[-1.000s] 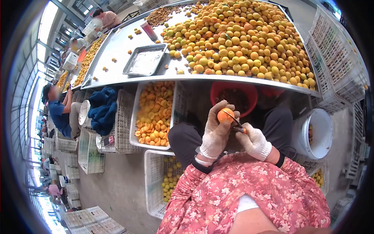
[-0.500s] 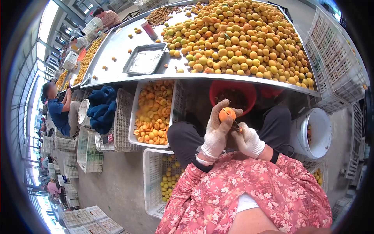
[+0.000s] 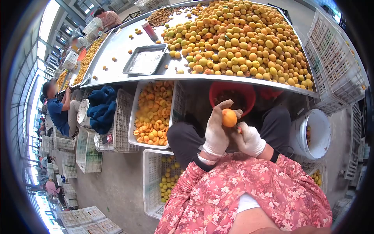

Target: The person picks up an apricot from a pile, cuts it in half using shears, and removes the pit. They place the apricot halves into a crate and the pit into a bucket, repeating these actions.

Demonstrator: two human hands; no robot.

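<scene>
An orange apricot (image 3: 229, 117) is held in the gloved fingers of my left hand (image 3: 216, 134), above my lap. My right hand (image 3: 250, 140), in a white glove, is closed round the small reddish handle of a knife (image 3: 239, 129) just right of the fruit; its blade cannot be made out. Beyond the hands, a red basin (image 3: 249, 102) with dark contents stands under the table edge. To the left is a white crate (image 3: 133, 134) of halved apricots (image 3: 154, 113). A heap of whole apricots (image 3: 241, 43) covers much of the metal table (image 3: 117, 45).
A metal tray (image 3: 145, 59) and a red cup (image 3: 149, 31) are on the table. A white bucket (image 3: 321, 134) stands at the right, near stacked crates (image 3: 331, 54). A lower crate (image 3: 150, 183) holds yellow-green fruit. Co-workers (image 3: 58, 107) sit at the left.
The apricot has turned and shifted slightly down and right in my left hand. The blade seen across it earlier no longer shows.
</scene>
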